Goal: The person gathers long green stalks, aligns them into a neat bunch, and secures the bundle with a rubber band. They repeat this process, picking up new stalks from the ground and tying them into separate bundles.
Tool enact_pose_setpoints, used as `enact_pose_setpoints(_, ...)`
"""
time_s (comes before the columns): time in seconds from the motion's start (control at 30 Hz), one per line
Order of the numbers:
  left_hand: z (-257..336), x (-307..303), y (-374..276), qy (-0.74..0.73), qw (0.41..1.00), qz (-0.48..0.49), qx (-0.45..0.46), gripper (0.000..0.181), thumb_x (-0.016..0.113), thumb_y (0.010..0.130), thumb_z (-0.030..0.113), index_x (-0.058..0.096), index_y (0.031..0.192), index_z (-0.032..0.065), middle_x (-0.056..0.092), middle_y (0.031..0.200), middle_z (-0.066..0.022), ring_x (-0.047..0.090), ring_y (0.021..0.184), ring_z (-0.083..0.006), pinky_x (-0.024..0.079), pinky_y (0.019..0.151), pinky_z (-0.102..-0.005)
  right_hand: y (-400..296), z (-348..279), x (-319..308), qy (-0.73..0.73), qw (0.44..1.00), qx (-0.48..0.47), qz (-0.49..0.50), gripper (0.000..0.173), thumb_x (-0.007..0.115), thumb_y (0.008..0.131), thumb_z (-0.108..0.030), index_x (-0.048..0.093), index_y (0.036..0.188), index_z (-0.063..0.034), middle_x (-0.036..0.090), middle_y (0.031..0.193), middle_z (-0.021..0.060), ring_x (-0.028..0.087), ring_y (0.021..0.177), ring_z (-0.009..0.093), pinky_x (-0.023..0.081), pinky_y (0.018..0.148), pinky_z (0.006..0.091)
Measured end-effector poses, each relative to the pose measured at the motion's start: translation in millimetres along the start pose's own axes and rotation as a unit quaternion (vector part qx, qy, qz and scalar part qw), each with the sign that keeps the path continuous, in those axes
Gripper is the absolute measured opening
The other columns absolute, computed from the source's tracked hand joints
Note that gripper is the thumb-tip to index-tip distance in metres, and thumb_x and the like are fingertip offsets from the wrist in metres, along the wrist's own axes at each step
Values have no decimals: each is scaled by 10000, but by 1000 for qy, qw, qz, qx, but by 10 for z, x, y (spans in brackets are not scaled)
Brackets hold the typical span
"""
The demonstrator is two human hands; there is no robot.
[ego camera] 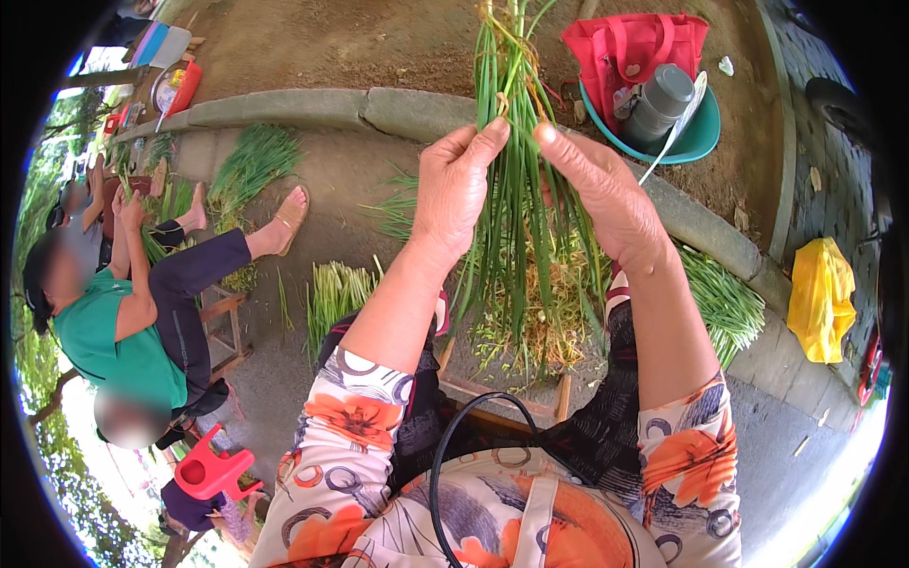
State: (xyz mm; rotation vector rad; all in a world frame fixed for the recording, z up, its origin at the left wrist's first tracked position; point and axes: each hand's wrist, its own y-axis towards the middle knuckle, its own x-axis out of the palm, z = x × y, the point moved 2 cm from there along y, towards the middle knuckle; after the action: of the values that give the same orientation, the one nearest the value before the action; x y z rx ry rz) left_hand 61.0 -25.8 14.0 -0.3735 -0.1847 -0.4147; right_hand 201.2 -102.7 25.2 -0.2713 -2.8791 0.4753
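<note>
A bunch of long green leafy stalks point(515, 206), chives or spring onions by their look, hangs between my hands with some yellowed leaves near its top. My left hand point(454, 181) grips its left side, thumb pressed near a curled yellow leaf point(503, 103). On the other side my right hand point(611, 192) has its thumb in front of the leaves and its fingers partly hidden behind them. Below lies a heap of yellowed trimmings point(557, 337) on the ground. Cut green stalks point(337, 291) lie beyond my left forearm, and another pile point(721, 305) lies right of my right forearm.
A stone kerb point(419, 113) runs across ahead. Beyond it, a teal basin point(699, 138) holds a red bag point(589, 46) and a grey flask point(657, 103). A yellow plastic bag point(820, 298) stands at right. At left sits a person in a green shirt point(121, 319), near more stalks point(256, 163).
</note>
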Motion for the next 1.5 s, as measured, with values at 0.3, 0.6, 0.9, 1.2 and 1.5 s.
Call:
enact_pose_setpoints(0.3,-46,50,-4,-99,993,13,-62,248,610,914,225,678,949,-10,664,887,-49,590,781,-107,473,727,-278,-68,-2,53,-70,997,-11,-7,551,753,797,-395,609,1078,56,647,928,82,570,852,125,475,771,285)
enact_pose_setpoints(0.6,-114,22,-9,-123,989,-28,-76,267,599,925,221,662,1011,-24,670,947,-64,600,835,-113,472,796,-293,-4,149,-32,98,992,56,57,252,629,872,-124,628,1046,59,655,890,61,580,783,118,474,743,286)
enact_pose_setpoints(0.9,-99,38,-20,-44,996,-55,-51,242,661,896,176,646,1046,-12,671,941,-40,602,817,-88,485,753,-253,0,169,-85,25,996,43,79,211,609,882,-109,622,1002,64,644,847,79,576,728,120,484,664,288)
enact_pose_setpoints(1.2,-81,-94,25,-15,990,-89,-104,178,556,859,44,631,1008,-16,654,926,-57,603,812,-123,497,756,-293,29,215,-99,-10,996,35,82,193,615,878,-110,605,941,71,626,812,77,577,693,104,480,611,275)
enact_pose_setpoints(1.5,-245,133,-80,-123,973,-100,-167,413,656,879,360,576,1142,52,608,1113,-68,562,1022,-190,427,940,-355,-52,168,57,-302,933,-132,141,297,601,819,-164,584,1042,31,635,924,244,600,911,424,455,864,458)
